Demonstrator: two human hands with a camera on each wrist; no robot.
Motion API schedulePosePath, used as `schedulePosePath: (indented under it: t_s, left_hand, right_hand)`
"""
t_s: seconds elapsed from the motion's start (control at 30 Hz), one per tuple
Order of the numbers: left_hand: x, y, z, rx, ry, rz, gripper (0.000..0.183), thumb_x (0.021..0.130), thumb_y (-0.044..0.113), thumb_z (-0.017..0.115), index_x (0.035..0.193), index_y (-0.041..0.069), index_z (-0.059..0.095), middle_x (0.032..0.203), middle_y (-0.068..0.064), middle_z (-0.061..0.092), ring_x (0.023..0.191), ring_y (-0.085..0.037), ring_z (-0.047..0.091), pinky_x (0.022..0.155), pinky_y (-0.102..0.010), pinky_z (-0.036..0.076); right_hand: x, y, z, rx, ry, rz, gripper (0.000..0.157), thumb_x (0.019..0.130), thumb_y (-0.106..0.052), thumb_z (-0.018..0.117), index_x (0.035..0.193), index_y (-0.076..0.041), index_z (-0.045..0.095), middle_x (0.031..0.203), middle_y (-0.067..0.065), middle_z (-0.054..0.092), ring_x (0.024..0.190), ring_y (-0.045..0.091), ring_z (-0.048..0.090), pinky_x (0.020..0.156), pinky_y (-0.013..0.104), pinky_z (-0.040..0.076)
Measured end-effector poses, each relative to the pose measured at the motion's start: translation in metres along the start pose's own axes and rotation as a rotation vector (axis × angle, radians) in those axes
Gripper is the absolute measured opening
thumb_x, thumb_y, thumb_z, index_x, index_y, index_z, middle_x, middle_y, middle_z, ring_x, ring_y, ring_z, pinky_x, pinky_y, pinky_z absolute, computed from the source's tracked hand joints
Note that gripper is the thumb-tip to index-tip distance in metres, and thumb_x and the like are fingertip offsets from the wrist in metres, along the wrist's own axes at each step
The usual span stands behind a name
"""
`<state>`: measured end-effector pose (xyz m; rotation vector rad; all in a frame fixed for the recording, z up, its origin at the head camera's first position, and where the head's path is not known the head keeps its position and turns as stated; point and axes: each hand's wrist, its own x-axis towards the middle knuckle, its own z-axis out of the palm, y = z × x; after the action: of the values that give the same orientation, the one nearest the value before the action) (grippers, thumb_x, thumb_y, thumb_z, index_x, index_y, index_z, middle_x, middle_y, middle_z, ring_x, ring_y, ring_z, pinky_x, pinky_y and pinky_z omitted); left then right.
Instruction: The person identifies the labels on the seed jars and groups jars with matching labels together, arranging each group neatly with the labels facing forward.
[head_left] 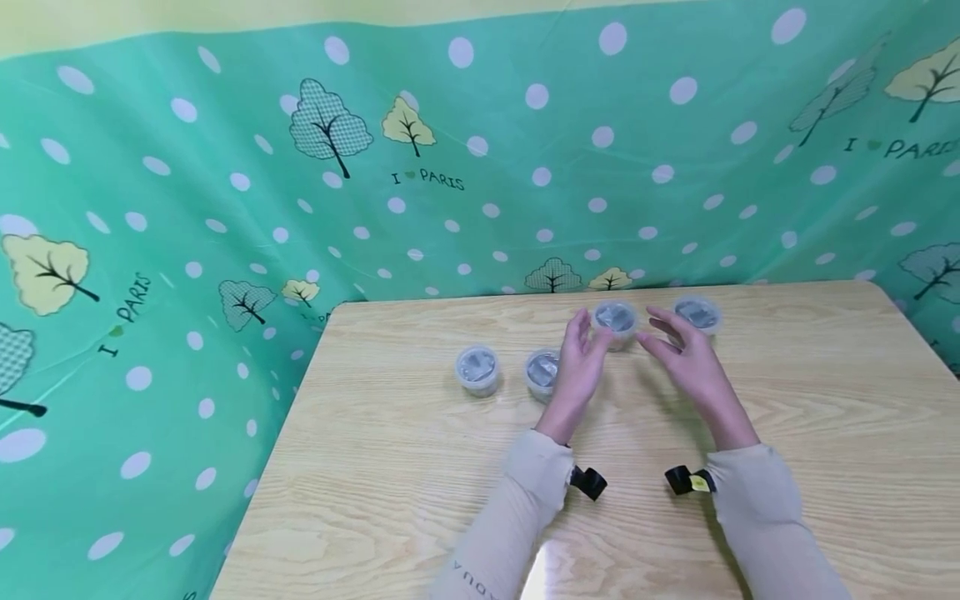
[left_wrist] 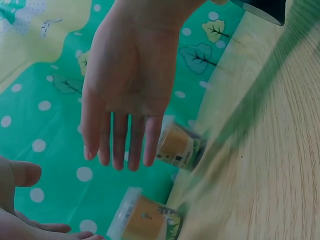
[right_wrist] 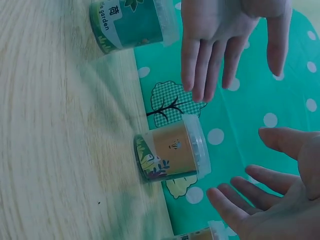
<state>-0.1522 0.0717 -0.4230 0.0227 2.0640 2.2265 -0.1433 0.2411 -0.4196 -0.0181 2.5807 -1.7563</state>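
Note:
Between my two hands near the table's back edge stands a clear-lidded plastic cup [head_left: 615,317] with an orange printed label; a grey packet shows through its lid. My left hand [head_left: 581,362] is to its left, with relaxed fingers and the thumb overlapping the lid's edge in the head view. To the right, my right hand [head_left: 690,358] has its fingers spread and holds nothing. The left wrist view shows the right palm [left_wrist: 132,85] facing across, apart from the middle cup [left_wrist: 145,217]. Partly behind the left hand is a teal-labelled cup [right_wrist: 132,25].
Another lidded cup [head_left: 477,371] sits farther left, and one more orange-labelled cup [head_left: 697,314] is just beyond the right fingertips. They stand on a light wooden table [head_left: 375,467]. A green dotted cloth [head_left: 480,167] hangs behind the back edge and at the left.

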Motion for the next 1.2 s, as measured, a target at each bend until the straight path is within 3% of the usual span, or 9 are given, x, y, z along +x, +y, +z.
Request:
schedulePosePath:
  t_s: [0.17, 0.43, 0.63, 1.07, 1.2]
  left_hand:
    - [0.004, -0.007, 0.011, 0.081, 0.047, -0.075, 0.071, 0.098, 0.045, 0.057, 0.157, 0.02, 0.026, 0.162, -0.004, 0.029, 0.149, -0.021, 0.027, 0.122, -0.042, 0.024]
    - [0.013, -0.017, 0.019, 0.177, 0.093, -0.065, 0.069, 0.102, 0.039, 0.051, 0.159, 0.017, 0.018, 0.164, -0.009, 0.024, 0.15, -0.025, 0.024, 0.123, -0.046, 0.021]
    - [0.02, -0.02, 0.023, 0.238, 0.067, -0.094, 0.074, 0.102, 0.041, 0.05, 0.159, 0.013, 0.014, 0.165, -0.012, 0.018, 0.15, -0.029, 0.022, 0.123, -0.047, 0.019]
    - [0.038, -0.037, 0.026, 0.208, 0.085, -0.118, 0.074, 0.103, 0.04, 0.05, 0.158, 0.007, 0.014, 0.162, -0.018, 0.024, 0.148, -0.03, 0.028, 0.122, -0.043, 0.023]
    - [0.04, -0.042, 0.027, 0.205, 0.075, -0.094, 0.067, 0.104, 0.034, 0.048, 0.157, 0.005, 0.018, 0.161, -0.018, 0.027, 0.147, -0.027, 0.031, 0.122, -0.038, 0.025]
  right_hand:
    - [0.004, 0.003, 0.0, 0.005, 0.009, 0.01, 0.067, 0.102, -0.033, 0.056, 0.156, -0.007, 0.026, 0.161, 0.02, 0.026, 0.145, 0.041, 0.029, 0.115, 0.056, 0.033]
    - [0.012, 0.007, 0.005, 0.033, 0.015, -0.024, 0.067, 0.102, -0.03, 0.056, 0.156, -0.003, 0.026, 0.16, 0.022, 0.025, 0.146, 0.04, 0.027, 0.116, 0.056, 0.031]
    - [0.017, 0.012, 0.006, 0.027, 0.0, -0.01, 0.068, 0.103, -0.031, 0.054, 0.156, -0.001, 0.023, 0.161, 0.023, 0.023, 0.147, 0.041, 0.026, 0.116, 0.057, 0.031]
    - [0.03, 0.022, 0.013, 0.015, -0.009, 0.023, 0.069, 0.104, -0.029, 0.051, 0.158, -0.004, 0.016, 0.16, 0.023, 0.024, 0.146, 0.042, 0.027, 0.119, 0.055, 0.026]
    - [0.034, 0.027, 0.015, -0.001, -0.016, 0.045, 0.066, 0.105, -0.028, 0.049, 0.157, -0.002, 0.018, 0.159, 0.025, 0.025, 0.146, 0.042, 0.029, 0.119, 0.053, 0.027]
